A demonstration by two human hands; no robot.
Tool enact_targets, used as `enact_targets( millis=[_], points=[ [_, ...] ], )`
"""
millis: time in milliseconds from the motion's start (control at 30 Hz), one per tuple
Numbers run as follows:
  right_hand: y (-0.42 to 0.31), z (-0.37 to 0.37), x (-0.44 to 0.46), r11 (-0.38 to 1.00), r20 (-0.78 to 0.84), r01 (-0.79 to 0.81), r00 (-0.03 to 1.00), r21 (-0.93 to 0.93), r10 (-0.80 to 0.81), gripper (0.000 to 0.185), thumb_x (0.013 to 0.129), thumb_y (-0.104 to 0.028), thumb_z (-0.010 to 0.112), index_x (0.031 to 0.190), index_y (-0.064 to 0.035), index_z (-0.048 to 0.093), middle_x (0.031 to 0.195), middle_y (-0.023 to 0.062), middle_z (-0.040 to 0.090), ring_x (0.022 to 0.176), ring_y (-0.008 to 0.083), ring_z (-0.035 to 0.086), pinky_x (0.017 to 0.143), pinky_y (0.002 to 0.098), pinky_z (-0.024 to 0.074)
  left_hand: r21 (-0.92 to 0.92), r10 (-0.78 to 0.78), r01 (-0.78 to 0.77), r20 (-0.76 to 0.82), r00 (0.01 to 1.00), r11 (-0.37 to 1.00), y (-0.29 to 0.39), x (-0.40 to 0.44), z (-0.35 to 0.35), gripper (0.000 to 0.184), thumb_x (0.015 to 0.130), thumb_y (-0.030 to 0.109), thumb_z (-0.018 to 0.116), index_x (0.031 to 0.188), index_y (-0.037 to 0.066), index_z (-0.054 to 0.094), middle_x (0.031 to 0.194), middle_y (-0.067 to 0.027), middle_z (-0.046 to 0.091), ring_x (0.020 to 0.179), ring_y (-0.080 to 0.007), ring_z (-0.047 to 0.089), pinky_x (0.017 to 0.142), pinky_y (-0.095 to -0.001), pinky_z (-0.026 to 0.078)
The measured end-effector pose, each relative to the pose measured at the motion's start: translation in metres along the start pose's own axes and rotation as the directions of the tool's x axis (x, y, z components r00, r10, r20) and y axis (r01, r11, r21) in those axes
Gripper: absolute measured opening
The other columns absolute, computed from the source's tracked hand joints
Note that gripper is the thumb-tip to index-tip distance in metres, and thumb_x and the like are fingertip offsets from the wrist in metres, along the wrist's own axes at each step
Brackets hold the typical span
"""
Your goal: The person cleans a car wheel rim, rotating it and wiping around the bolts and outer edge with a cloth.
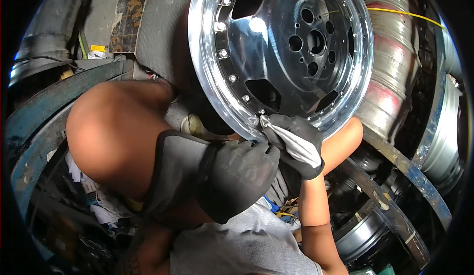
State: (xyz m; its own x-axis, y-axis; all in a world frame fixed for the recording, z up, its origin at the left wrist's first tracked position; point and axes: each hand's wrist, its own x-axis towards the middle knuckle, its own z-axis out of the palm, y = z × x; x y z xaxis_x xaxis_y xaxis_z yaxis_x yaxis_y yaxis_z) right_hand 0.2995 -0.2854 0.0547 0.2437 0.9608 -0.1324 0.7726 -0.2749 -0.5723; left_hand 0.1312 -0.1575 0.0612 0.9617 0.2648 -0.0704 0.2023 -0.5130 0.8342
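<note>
A polished alloy wheel rim (276, 52) with a dark, glossy face and a ring of bolts stands tilted in front of me. My right hand (298, 141), in a dark glove, pinches a pale cloth (296, 146). The cloth's tip lies against the lower inner lip of the rim, just under a bolt. My left hand (242, 173), also gloved, is curled closed beside it, close to the rim's bottom edge. What its fingers hold, if anything, is hidden.
Stacked wheel barrels (385, 52) stand at the right, crossed by a yellow cord (405, 12). A worn blue metal frame (395, 161) runs below them. More wheels (363, 238) lie on the lower right. A grey padded surface (160, 28) is behind the rim. My bare knee (113, 136) is left.
</note>
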Motion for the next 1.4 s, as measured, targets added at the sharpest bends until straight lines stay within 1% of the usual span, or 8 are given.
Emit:
enact_targets(
  millis=[100,367,500,600,700,1133,1333,1400],
  points=[
    [0.009,0.008,0.004,0.971,0.042,0.155,0.988,-0.180,-0.150,0.040,0.084,-0.007,0.074,0.124,-0.0066,0.072,0.097,0.0099,0.071,0.082,0.0292,0.069,0.073,0.0415,0.0545,-0.008,0.030,-0.029,0.140,0.990,1.000,0.000,0.002,-0.019,0.012,0.091,0.018,0.071,0.099,0.009,0.067,0.085,-0.0077,0.066,0.085,-0.0267,0.070,0.076,-0.0411,0.056],
    [-0.013,-0.008,0.023,0.958,0.176,0.159,0.977,-0.239,-0.119,0.029,0.088,-0.012,0.070,0.116,-0.0078,0.070,0.083,0.0066,0.059,0.077,0.0270,0.063,0.074,0.0401,0.0517,0.175,0.357,-0.325,-0.205,0.911,0.929,-0.019,-0.012,-0.010,0.019,0.090,0.020,0.071,0.104,0.009,0.069,0.096,-0.0089,0.065,0.089,-0.0241,0.068,0.075,-0.0390,0.056],
    [-0.012,-0.006,0.025,0.952,0.168,0.182,0.975,-0.246,-0.143,0.029,0.089,-0.012,0.070,0.118,-0.0073,0.069,0.082,0.0060,0.058,0.077,0.0259,0.064,0.073,0.0398,0.0515,-0.057,0.143,-0.138,0.094,0.985,0.989,-0.004,-0.006,-0.051,0.024,0.090,0.021,0.072,0.109,0.007,0.071,0.101,-0.0096,0.069,0.090,-0.0249,0.070,0.075,-0.0371,0.056],
    [-0.015,-0.004,0.023,0.953,0.168,0.154,0.979,-0.261,-0.112,0.028,0.090,-0.012,0.069,0.118,-0.0072,0.070,0.081,0.0055,0.058,0.077,0.0254,0.064,0.073,0.0397,0.0516,-0.103,0.110,-0.107,0.020,0.994,0.989,-0.006,-0.009,-0.047,0.023,0.092,0.022,0.072,0.110,0.008,0.072,0.102,-0.0087,0.070,0.090,-0.0250,0.071,0.073,-0.0357,0.057],
    [-0.014,-0.004,0.021,0.946,0.199,0.155,0.975,-0.284,-0.100,0.029,0.089,-0.013,0.070,0.117,-0.0078,0.071,0.081,0.0052,0.057,0.078,0.0251,0.065,0.074,0.0398,0.0522,-0.056,0.368,-0.367,0.002,0.930,0.928,-0.016,-0.003,-0.047,0.021,0.093,0.024,0.073,0.109,0.010,0.074,0.102,-0.0077,0.070,0.092,-0.0248,0.072,0.071,-0.0362,0.057],
    [0.029,-0.023,0.031,0.810,0.287,0.545,0.829,-0.218,-0.480,0.043,0.080,-0.013,0.071,0.123,-0.0154,0.071,0.099,0.0022,0.064,0.088,0.0217,0.067,0.084,0.0368,0.0569,-0.272,-0.030,0.036,0.026,0.999,0.962,0.001,0.000,0.013,0.032,0.094,0.038,0.075,0.109,0.009,0.073,0.091,-0.0126,0.072,0.081,-0.0324,0.074,0.072,-0.0442,0.060],
    [0.035,-0.013,0.021,0.925,0.147,0.372,0.922,-0.082,-0.358,0.042,0.080,-0.011,0.074,0.122,-0.0170,0.075,0.080,0.0000,0.052,0.074,0.0214,0.060,0.072,0.0366,0.0532,-0.177,0.183,-0.191,-0.061,0.981,0.965,-0.001,0.004,0.011,0.026,0.096,0.035,0.071,0.112,0.015,0.076,0.104,-0.0086,0.070,0.093,-0.0259,0.071,0.077,-0.0410,0.058],
    [0.033,-0.005,0.012,0.940,0.060,0.331,0.943,-0.088,-0.326,0.044,0.080,-0.009,0.076,0.123,-0.0158,0.076,0.080,0.0011,0.054,0.075,0.0228,0.061,0.070,0.0379,0.0527,-0.265,0.112,-0.113,-0.022,0.994,0.958,0.002,0.009,0.003,0.031,0.095,0.035,0.075,0.116,0.012,0.073,0.099,-0.0112,0.074,0.089,-0.0332,0.075,0.078,-0.0446,0.060]
  ],
)
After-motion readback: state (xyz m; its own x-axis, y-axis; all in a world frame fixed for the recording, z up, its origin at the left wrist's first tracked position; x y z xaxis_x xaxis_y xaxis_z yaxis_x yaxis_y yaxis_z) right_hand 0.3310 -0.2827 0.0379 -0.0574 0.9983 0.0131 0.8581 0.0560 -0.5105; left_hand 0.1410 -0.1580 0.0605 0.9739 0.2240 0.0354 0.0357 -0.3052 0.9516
